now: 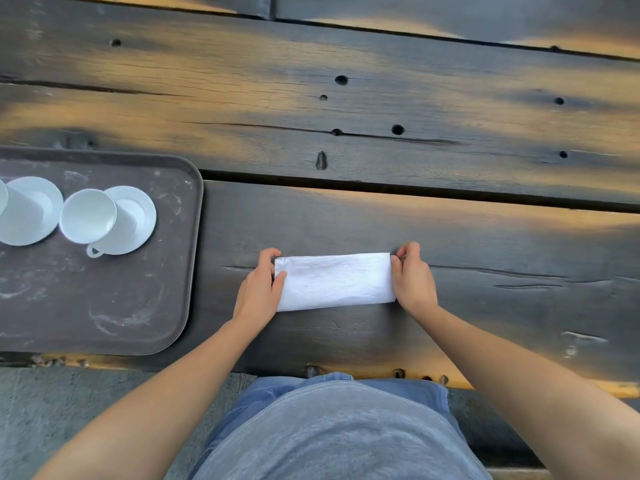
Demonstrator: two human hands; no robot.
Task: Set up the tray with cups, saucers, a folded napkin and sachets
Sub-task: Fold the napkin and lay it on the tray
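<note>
— Where does the one view look from?
— From the person's head, facing steeply down onto the dark plank table (415, 109), close above its near edge.
— What frames it?
— Taking the table as landmark: its far planks run off the top, the person's lap and both forearms fill the bottom beneath its near edge, and a tray (166, 306) is cut off at its left end.

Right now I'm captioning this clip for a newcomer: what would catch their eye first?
The white napkin, folded into a strip on the dark wooden table, with the left hand and right hand pinching its ends. On the left, a brown tray holds white cups on saucers.
</note>
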